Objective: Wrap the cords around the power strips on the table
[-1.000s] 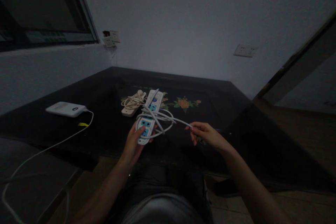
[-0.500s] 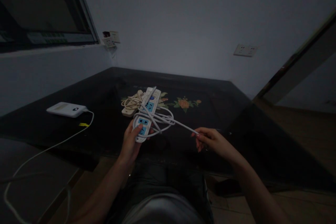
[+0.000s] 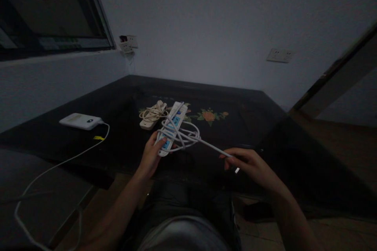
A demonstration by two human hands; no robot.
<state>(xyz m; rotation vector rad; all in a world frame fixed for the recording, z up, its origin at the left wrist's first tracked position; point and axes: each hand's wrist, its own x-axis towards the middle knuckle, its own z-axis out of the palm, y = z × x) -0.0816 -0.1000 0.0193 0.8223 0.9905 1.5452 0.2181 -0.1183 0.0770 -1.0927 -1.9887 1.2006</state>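
In the head view, my left hand point(image 3: 153, 153) grips the near end of a white power strip point(image 3: 180, 110) with blue sockets, its thumb on top. The strip is held tilted above the dark table. Loops of white cord point(image 3: 193, 135) wrap around it and hang off its right side. My right hand point(image 3: 246, 162) pinches the cord where it runs out to the right; a small bright piece shows under the fingers, too dim to name. Just left of the held strip lies a second, cream power strip point(image 3: 145, 124) with its cord bundled on top.
A white power bank-like device point(image 3: 79, 121) lies on the left of the table point(image 3: 241, 113), with a white cable point(image 3: 70, 160) trailing off the front edge. Beside the cable is a yellow tag point(image 3: 98, 138). Wall sockets point(image 3: 279, 55) sit at the back right.
My right hand has moved slightly right and down with the cord, and a bright piece now shows below it. The held strip has shifted slightly right, away from the cream one.
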